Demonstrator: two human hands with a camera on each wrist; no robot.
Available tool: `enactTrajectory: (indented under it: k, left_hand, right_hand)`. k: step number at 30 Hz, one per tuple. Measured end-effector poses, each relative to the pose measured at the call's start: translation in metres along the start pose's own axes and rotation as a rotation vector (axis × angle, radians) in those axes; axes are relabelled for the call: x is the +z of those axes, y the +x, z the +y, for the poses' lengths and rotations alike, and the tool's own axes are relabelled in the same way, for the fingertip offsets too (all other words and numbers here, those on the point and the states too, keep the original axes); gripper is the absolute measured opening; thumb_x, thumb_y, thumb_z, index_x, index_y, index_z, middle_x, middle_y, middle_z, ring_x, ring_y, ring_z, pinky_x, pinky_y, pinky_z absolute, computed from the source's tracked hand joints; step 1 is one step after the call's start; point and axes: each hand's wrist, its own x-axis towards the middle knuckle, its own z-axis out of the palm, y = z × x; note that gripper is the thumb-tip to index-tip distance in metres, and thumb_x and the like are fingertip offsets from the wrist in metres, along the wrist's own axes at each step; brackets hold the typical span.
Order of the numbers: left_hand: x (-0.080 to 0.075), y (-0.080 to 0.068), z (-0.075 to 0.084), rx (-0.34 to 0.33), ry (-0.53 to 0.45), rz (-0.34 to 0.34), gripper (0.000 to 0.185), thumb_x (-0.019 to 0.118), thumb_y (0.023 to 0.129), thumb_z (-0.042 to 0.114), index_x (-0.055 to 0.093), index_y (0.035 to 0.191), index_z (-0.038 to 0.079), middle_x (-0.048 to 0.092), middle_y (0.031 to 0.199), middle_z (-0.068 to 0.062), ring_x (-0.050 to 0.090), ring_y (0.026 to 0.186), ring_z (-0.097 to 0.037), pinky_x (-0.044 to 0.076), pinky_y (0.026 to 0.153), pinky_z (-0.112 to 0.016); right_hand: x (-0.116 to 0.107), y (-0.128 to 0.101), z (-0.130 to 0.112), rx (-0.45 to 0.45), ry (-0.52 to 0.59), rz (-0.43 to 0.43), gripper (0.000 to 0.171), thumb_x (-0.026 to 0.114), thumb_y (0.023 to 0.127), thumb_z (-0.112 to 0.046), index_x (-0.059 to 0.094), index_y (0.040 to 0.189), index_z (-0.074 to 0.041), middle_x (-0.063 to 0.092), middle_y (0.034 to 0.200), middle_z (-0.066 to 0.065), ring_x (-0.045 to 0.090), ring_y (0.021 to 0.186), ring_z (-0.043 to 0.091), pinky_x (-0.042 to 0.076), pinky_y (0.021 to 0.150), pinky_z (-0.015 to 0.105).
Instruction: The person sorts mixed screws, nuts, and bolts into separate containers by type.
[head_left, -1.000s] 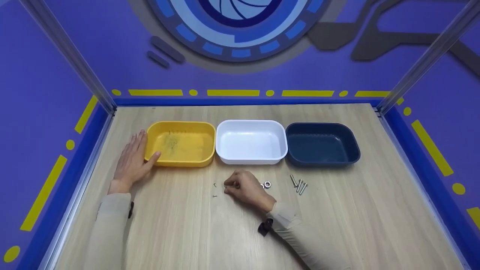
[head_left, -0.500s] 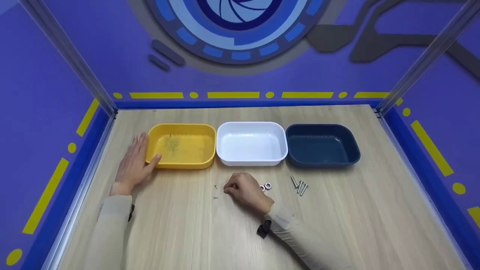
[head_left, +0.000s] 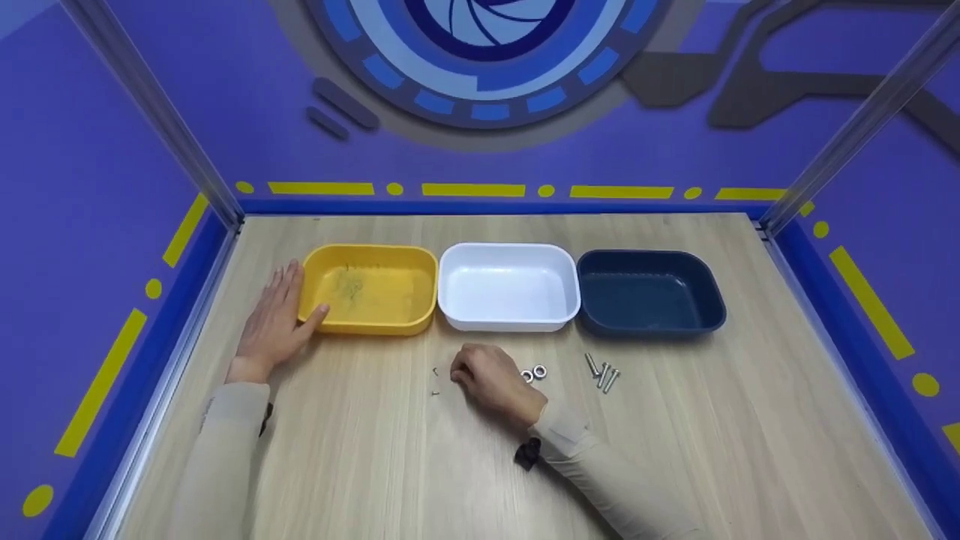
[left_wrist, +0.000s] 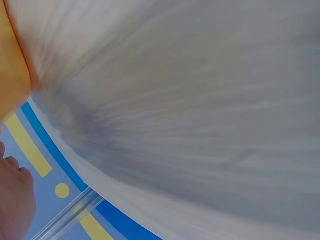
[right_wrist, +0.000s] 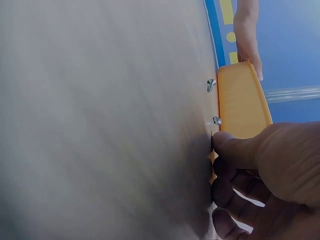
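My left hand (head_left: 271, 319) lies with straight fingers along the left side of the yellow bin (head_left: 367, 328), its thumb at the front rim. My right hand (head_left: 491, 381) is down on the table before the white bin (head_left: 510, 326). Its thumb and forefinger pinch together at the tabletop, on what seems a small screw that the fingers hide. Two more small screws lie left of those fingertips, a far screw (head_left: 435, 371) and a near screw (head_left: 435, 394). The right wrist view shows the thumb (right_wrist: 232, 150) low against the table, with both loose screws (right_wrist: 211, 85) beyond.
A dark blue bin (head_left: 652, 330) completes the row, right of the white one. Steel nuts (head_left: 545, 372) lie just right of my right hand, partly behind it. Several bolts (head_left: 604, 375) lie farther right. Purple walls (head_left: 525, 161) enclose the table at back and sides.
The right thumb and forefinger have closed together, and the small piece seen at their tips earlier is hidden. My left hand stays on the yellow bin. The head view shifts slightly.
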Motion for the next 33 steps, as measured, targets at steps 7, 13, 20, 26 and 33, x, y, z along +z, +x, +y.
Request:
enactTrajectory:
  k: [7,13,20,26,33]
  left_hand:
    - [0.001,0.0,0.0,0.008,0.017,-0.011,0.091,0.046,0.11,0.058,0.009,0.171,0.002,0.008,0.18,-0.02,0.009,0.165,-0.047,0.011,0.135,-0.061]
    - [-0.001,-0.001,0.001,0.012,0.031,0.017,0.091,0.049,0.109,0.057,0.014,0.17,0.0,0.013,0.179,-0.022,0.013,0.164,-0.048,0.013,0.135,-0.061]
    - [-0.001,0.001,0.003,0.012,0.029,0.011,0.09,0.049,0.109,0.058,0.013,0.171,0.002,0.012,0.179,-0.021,0.011,0.165,-0.045,0.013,0.135,-0.06]
    - [-0.001,0.002,0.002,0.013,0.055,0.004,0.091,0.048,0.109,0.058,0.013,0.171,0.001,0.012,0.178,-0.023,0.011,0.165,-0.046,0.013,0.134,-0.061]
    - [0.002,0.002,-0.002,0.026,0.068,0.023,0.09,0.046,0.109,0.059,0.014,0.171,0.001,0.013,0.179,-0.022,0.012,0.165,-0.046,0.013,0.135,-0.061]
  right_hand:
    - [0.0,0.001,-0.003,-0.018,-0.023,-0.012,0.006,0.077,0.097,-0.016,0.078,0.092,-0.013,0.071,0.09,-0.001,0.071,0.088,0.019,0.058,0.087,0.039]
    - [-0.009,0.004,-0.012,-0.03,-0.024,-0.018,0.005,0.076,0.097,-0.016,0.08,0.095,-0.014,0.074,0.091,-0.001,0.072,0.086,0.019,0.06,0.082,0.036]
    - [-0.025,0.012,-0.026,-0.066,-0.021,0.007,0.007,0.076,0.099,-0.017,0.077,0.095,-0.011,0.072,0.093,0.0,0.069,0.088,0.018,0.058,0.082,0.037]
    - [-0.042,0.026,-0.041,-0.101,-0.009,0.001,0.008,0.072,0.102,-0.013,0.072,0.094,-0.011,0.067,0.091,-0.001,0.061,0.081,0.013,0.056,0.074,0.032]
    - [-0.053,0.046,-0.055,-0.163,-0.044,0.02,0.009,0.07,0.105,-0.016,0.073,0.099,-0.01,0.07,0.096,0.0,0.064,0.084,0.012,0.059,0.078,0.034]
